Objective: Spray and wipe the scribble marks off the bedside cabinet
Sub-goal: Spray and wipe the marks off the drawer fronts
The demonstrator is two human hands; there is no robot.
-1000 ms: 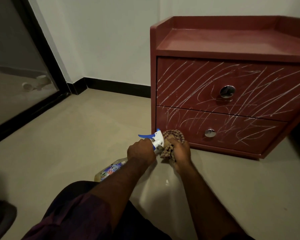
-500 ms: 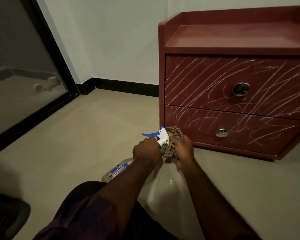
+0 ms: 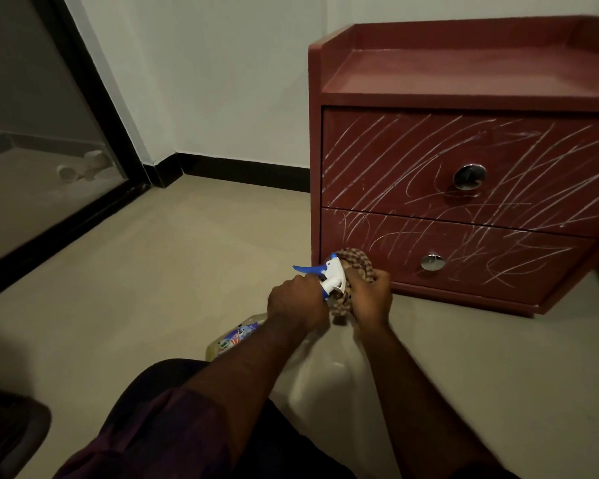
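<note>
1. The bedside cabinet [image 3: 316,150] stood on the floor [image 3: 153,271] against the wall [image 3: 222,81], ahead and to the right of the person, with both hands low in front of its bottom left corner.
2. White scribble marks [image 3: 377,160] ran across the whole upper drawer front [image 3: 412,133] and the lower drawer front [image 3: 516,271]. No stretch looked wet or rubbed clean, so I judged the cleaning proper not yet begun: all the spraying and wiping of the drawers was left to do.
3. The spray bottle [image 3: 333,275] lay tilted, its labelled body down towards the person's knee and its blue-and-white head raised beside the cloth. Which way the nozzle faced I could not tell.
4. The left hand [image 3: 296,302] was curled tight round the bottle's neck just under the spray head. Whether a finger sat on the trigger was hidden.
5. The right hand [image 3: 372,299] was closed round a bunched checked cloth [image 3: 358,262], which bulged out above the fist and touched the spray head — near the lower drawer, though not visibly pressed to it.
</note>
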